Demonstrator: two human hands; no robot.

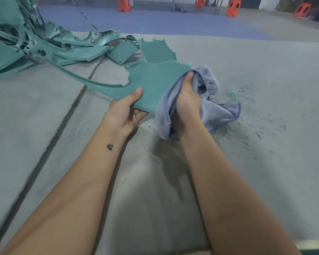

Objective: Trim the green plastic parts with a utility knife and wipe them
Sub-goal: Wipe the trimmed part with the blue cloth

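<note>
At centre frame, the left hand [126, 111] grips a flat green plastic part [151, 83] with a long thin curved arm, while the right hand [187, 96] clenches a crumpled grey-blue cloth [210, 107] over its right edge. That thin arm might snag the heap of green offcuts [35, 45] at upper left. Underneath lies a grey felt-covered table [265, 89] dusted with green shavings [236, 92]; orange stools [233, 8] stand along the top.

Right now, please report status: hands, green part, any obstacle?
Left hand grips green plastic part. Right hand wraps blue cloth over its edge. No knife in view. Nothing blocking.
</note>
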